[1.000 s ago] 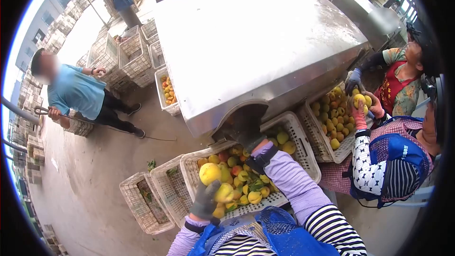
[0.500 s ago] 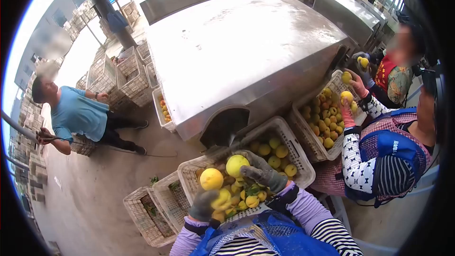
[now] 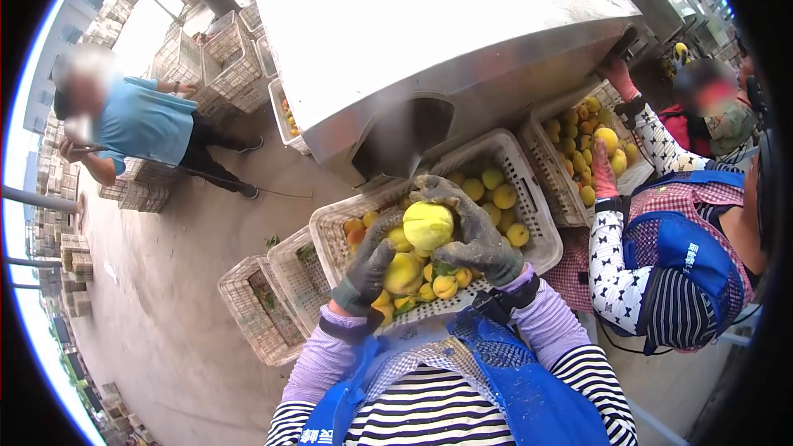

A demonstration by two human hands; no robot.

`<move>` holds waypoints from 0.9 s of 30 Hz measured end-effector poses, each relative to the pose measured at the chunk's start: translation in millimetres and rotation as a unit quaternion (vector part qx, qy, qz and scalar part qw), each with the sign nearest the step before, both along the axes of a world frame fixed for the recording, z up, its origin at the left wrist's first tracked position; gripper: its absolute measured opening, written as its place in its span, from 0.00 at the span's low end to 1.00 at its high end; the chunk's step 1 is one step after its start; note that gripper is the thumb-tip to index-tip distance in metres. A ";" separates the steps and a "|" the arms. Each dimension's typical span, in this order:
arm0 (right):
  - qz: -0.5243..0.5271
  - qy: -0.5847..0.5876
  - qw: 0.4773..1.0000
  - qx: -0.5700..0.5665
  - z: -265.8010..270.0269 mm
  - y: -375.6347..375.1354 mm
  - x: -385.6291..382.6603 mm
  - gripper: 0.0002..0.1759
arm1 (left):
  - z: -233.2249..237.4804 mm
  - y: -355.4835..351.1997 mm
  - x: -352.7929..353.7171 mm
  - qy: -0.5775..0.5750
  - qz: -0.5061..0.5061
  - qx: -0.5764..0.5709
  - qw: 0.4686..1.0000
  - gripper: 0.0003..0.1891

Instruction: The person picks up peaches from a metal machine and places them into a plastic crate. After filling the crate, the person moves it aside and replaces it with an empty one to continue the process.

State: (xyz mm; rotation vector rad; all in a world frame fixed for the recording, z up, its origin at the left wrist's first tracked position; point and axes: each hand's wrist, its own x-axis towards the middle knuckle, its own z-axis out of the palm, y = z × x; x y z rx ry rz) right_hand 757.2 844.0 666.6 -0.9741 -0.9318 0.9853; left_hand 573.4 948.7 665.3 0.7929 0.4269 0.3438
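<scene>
My right hand (image 3: 479, 235), in a dirty grey glove, is closed around a yellow-green peach (image 3: 428, 225) above the crate. My gloved left hand (image 3: 363, 272) holds a yellow peach (image 3: 403, 273) just below and left of it, with its fingers curled at the fruit's side. Both hands are close together over a pale plastic crate (image 3: 541, 235). Inside lie several yellow peaches (image 3: 444, 287), some orange ones at the left (image 3: 355, 233), and more fruit on the right side (image 3: 504, 196). Green leaves show among the fruit below my hands.
A metal machine (image 3: 496, 83) with a dark opening (image 3: 409, 132) stands beyond the crate. At the right, a co-worker (image 3: 677, 272) handles peaches over another crate (image 3: 566, 206). Another person (image 3: 149, 124) stands at the left. Two crates (image 3: 260, 314) stand lower left.
My hands have come closer together, and the yellow peach seen above my left hand is gone from there. The co-worker's far hand has reached toward the machine. The view has shifted.
</scene>
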 end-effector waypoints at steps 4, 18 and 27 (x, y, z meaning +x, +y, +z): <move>-0.042 -0.256 0.966 -0.018 -2.4 0.1 -19.4 0.42 | -7.3 1.2 -10.1 0.039 -0.032 0.054 0.997 0.34; -0.146 -0.370 0.915 -0.066 24.9 -2.1 -72.4 0.34 | 6.5 9.4 -62.8 0.031 -0.014 0.169 0.985 0.31; -0.140 -0.422 0.888 -0.116 11.2 -11.0 -94.4 0.45 | -37.4 3.5 -90.6 0.035 -0.034 0.103 0.993 0.16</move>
